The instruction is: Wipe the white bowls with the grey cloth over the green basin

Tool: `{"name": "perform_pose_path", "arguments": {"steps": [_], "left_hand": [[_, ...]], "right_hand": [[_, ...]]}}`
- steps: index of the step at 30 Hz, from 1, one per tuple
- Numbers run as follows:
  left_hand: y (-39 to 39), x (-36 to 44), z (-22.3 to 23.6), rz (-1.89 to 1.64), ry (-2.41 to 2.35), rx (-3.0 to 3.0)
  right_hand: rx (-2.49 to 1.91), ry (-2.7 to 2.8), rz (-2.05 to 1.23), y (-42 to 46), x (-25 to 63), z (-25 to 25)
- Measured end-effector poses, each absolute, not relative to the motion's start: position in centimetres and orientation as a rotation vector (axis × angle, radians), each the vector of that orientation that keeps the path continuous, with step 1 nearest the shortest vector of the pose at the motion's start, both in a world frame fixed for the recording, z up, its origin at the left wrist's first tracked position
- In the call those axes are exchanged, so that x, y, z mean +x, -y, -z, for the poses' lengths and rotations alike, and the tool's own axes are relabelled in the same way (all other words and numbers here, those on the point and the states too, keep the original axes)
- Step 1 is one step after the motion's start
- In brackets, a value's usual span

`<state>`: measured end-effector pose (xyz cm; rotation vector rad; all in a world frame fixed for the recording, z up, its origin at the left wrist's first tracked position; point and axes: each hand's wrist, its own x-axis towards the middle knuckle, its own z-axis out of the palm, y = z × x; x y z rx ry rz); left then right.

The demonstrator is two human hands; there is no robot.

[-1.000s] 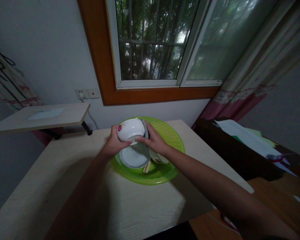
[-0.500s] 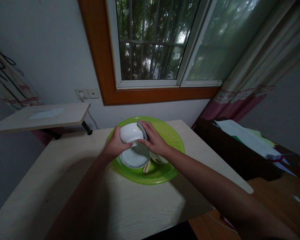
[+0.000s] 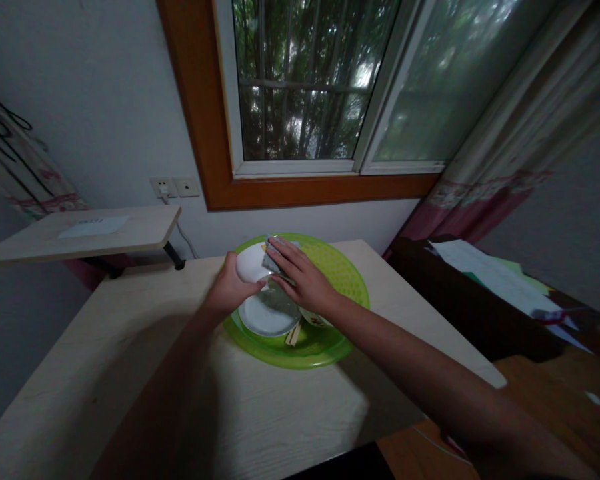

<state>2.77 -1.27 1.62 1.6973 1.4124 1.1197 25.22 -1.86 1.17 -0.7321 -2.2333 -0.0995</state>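
Observation:
My left hand [image 3: 230, 288] grips a white bowl [image 3: 250, 263] by its left side, thumb at the near rim. The bowl is tilted, its outer side facing up, above the green basin [image 3: 300, 361]. My right hand [image 3: 305, 277] presses a grey sponge [image 3: 274, 260] with a bit of yellow at its edge flat onto the bowl's outside. Underneath, a second white bowl [image 3: 269, 313] lies in the basin. A patterned bowl [image 3: 316, 319] is partly hidden by my right wrist, and light wooden chopsticks [image 3: 293, 335] rest beside it.
The basin stands on a pale wooden table [image 3: 280, 413] below a window. A raised shelf [image 3: 130, 230] with a paper on it is at the left. Papers [image 3: 490, 273] lie on a dark surface at the right. Wall sockets [image 3: 175, 187] are behind.
My right hand has slid the sponge from the bowl's right side up and left over its outside, and its fingers have straightened. The held bowl has tipped slightly; my left hand keeps its grip.

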Motion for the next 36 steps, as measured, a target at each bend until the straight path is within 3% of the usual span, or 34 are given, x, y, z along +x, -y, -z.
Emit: {"name": "perform_pose_path", "arguments": {"steps": [13,27,36], "left_hand": [[0.3,2.4,-0.6,-1.299,-1.166,1.320],[1.1,2.8,-1.6,-1.127,-1.278,1.594],[-0.2,2.0,0.2,-1.288,-1.190,1.370]], "right_hand": [[-0.897,2.143,-0.193,0.5,25.8,0.5],[-0.725,2.251,0.040,1.9,25.2,-1.2],[-0.786,2.137,-0.198,0.7,25.7,-0.1]]}}
